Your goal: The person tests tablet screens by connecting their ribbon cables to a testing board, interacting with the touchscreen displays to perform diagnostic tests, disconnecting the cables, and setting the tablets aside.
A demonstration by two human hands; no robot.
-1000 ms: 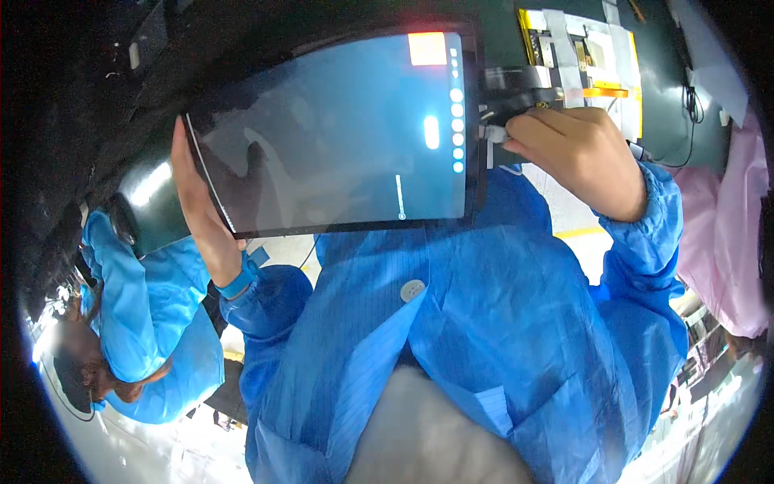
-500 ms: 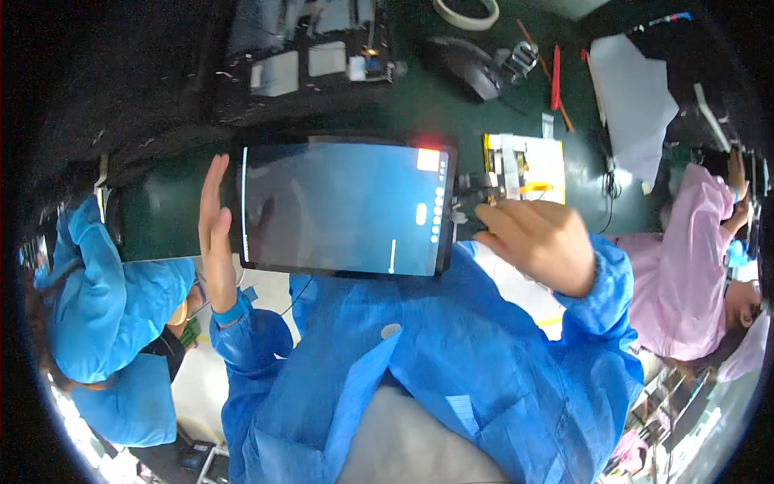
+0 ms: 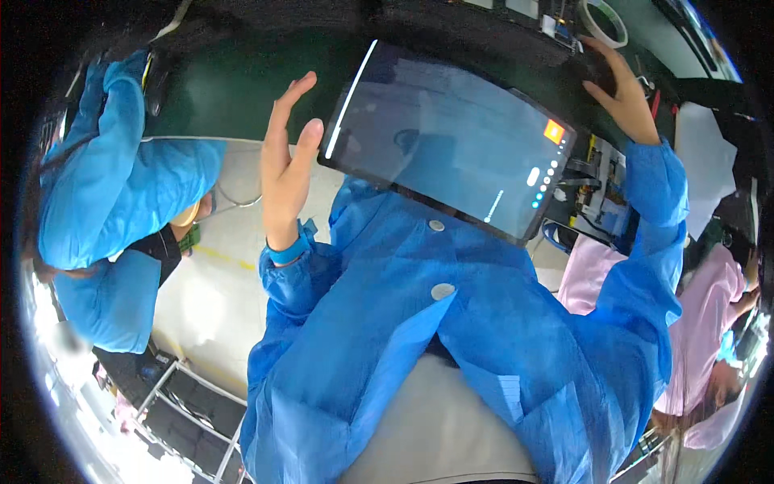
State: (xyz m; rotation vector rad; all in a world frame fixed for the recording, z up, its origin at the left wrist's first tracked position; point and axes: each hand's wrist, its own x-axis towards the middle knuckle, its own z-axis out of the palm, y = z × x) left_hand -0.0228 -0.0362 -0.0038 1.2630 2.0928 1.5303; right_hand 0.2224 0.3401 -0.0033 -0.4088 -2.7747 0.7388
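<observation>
A dark-framed tablet [image 3: 451, 137] with a lit screen is tilted in front of my chest, its right end lower. My left hand [image 3: 290, 161] is open beside its left edge, fingers stretched up and thumb apart; the thumb tip is close to the lower left corner, and I cannot tell if it touches. Beyond the tablet's right end, my right hand [image 3: 625, 93] reaches to the far right of the bench. Its thumb and fingers lie around a dark computer mouse [image 3: 585, 68], which barely shows against the dark surface.
A roll of tape [image 3: 605, 22] lies past my right hand, with a red pen [image 3: 655, 105] and white paper [image 3: 703, 165] to its right. Electronic parts [image 3: 597, 181] sit beside the tablet's right end. Co-workers in blue [image 3: 121, 202] and pink [image 3: 701, 315] sit either side.
My right hand has left the tablet's right edge and moved away and right to the mouse. The view has turned, so the tablet appears tilted and further right. My left hand stays by its left edge.
</observation>
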